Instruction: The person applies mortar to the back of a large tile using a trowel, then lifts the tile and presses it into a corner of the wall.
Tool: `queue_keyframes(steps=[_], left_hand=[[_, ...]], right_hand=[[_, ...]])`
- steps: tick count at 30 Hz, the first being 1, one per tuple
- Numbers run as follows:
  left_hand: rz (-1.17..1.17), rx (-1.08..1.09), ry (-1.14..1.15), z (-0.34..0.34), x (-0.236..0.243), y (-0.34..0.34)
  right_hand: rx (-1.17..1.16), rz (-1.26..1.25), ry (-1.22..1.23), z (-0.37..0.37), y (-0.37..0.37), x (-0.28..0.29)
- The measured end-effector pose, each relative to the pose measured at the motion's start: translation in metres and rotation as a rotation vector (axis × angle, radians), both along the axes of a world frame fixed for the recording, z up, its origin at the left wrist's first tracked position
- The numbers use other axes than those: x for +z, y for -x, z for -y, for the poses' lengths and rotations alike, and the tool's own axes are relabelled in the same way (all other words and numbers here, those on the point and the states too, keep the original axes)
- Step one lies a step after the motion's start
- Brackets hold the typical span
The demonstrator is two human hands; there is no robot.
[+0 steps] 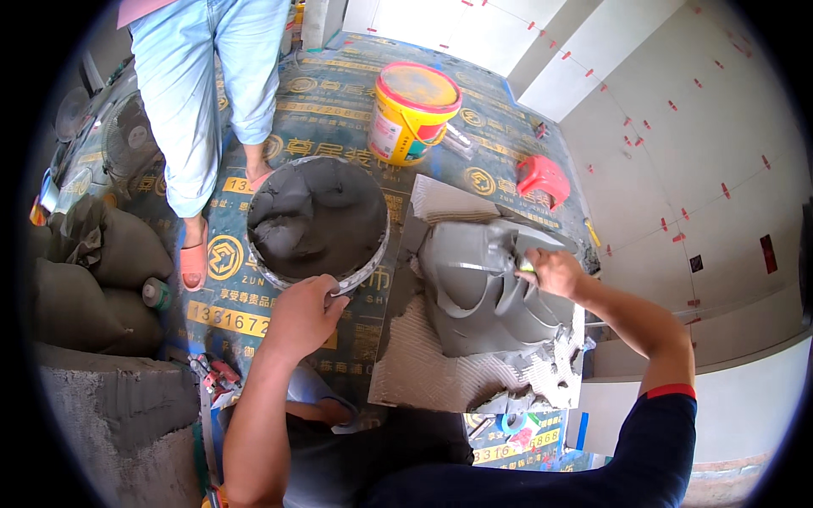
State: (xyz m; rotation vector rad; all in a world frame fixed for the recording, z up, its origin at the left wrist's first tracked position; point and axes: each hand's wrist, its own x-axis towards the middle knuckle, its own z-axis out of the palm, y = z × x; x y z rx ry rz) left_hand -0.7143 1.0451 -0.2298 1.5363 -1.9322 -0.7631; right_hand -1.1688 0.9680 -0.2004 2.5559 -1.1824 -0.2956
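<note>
Mortar work looks partway along: grey mortar (470,296) lies in a thick, uneven mound across the middle of a ridged pale panel (402,377), beside a bucket (384,241) still well filled. The right hand (556,273) has its grip closed on a tool (527,266) with a greenish handle; the left hand's (306,311) is clamped at the bucket's near rim. Levelling and the panel's uncovered edges appear left.

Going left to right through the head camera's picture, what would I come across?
Grey sacks → a standing person's legs in light-blue trousers → a round tub of grey paste → a ribbed slab partly covered in grey paste → a pale wall dotted with red clips.
</note>
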Motion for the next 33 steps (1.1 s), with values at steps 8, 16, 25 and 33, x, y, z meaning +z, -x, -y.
queue_keyframes(steps=[8, 16, 25, 33], left_hand=[[0.055, -0.036, -0.065, 0.012, 0.003, 0.013], [-0.089, -0.041, 0.001, 0.015, 0.011, 0.022], [-0.012, 0.108, 0.109, 0.010, 0.011, -0.004], [-0.070, -0.031, 0.163, 0.021, 0.025, 0.039]], right_hand=[[-0.736, 0.259, -0.467, -0.016, -0.024, 0.011], [-1.006, 0.350, -0.392, -0.056, 0.172, -0.027], [-1.475, 0.921, -1.100, -0.137, -0.007, 0.038], [-0.877, 0.248, -0.705, -0.181, -0.022, 0.046]])
